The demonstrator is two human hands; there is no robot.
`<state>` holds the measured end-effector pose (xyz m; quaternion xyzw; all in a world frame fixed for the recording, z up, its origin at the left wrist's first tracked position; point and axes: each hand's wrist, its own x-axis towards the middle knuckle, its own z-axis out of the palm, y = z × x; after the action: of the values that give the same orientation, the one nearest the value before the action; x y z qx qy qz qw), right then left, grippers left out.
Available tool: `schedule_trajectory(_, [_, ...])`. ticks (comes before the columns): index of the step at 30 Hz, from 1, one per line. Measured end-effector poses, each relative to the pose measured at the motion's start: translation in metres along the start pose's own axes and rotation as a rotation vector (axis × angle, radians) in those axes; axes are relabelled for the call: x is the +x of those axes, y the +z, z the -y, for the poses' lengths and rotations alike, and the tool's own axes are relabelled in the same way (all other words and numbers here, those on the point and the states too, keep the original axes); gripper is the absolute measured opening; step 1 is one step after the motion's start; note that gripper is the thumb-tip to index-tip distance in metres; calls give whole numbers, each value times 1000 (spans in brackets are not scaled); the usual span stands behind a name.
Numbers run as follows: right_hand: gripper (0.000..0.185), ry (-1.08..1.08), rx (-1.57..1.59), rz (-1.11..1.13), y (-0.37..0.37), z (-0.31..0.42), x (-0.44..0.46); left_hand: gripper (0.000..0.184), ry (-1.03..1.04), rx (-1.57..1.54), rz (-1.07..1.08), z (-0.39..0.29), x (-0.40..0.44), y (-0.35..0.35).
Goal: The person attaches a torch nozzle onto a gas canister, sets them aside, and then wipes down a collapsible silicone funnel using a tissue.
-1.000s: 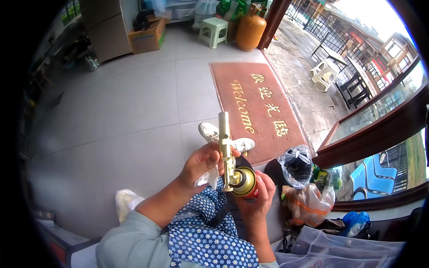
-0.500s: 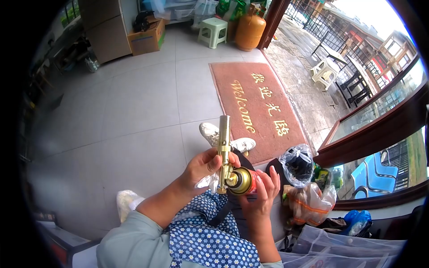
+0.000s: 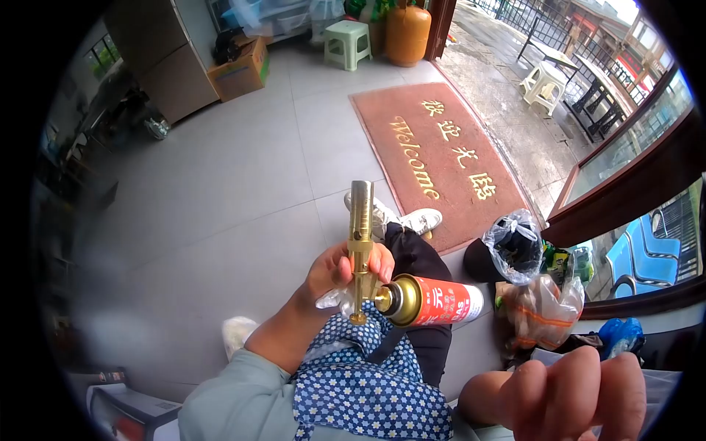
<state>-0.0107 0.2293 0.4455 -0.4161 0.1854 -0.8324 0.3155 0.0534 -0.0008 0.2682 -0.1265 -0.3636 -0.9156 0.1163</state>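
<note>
- The left hand (image 3: 331, 272) pinches a brass torch head (image 3: 360, 220) between thumb and fingers, with crumpled pale material (image 3: 332, 299) against the palm.
- A red gas canister (image 3: 441, 301) lies sideways above the lap, its neck meeting the torch head's valve.
- The right hand (image 3: 573, 397) is curled, apart from both; its palm is hidden.
- The step appears to be one-handed holding; moving the joined pair calls for a steady grip.

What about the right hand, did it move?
Yes. The right hand left the can and moved down and right in the picture, farther from the mat.
</note>
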Motion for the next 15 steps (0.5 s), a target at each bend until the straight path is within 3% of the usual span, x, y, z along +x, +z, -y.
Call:
schedule_trajectory(1, [17, 34, 52, 67, -3, 0, 3, 46, -7, 1, -4, 0, -1, -1])
schedule_trajectory(2, [14, 122, 8, -81, 9, 5, 3, 47, -1, -16, 13, 1, -1, -4])
schedule_trajectory(5, [12, 350, -321, -146, 42, 18, 37, 44, -8, -16, -29, -2, 1, 4])
schedule_trajectory(10, [17, 102, -22, -399, 50, 4, 26, 42, -11, -55, 5, -2, 3, 2])
schedule_trajectory(15, [14, 51, -40, -358, 48, 5, 31, 42, -8, -50, -13, 1, 2, -1])
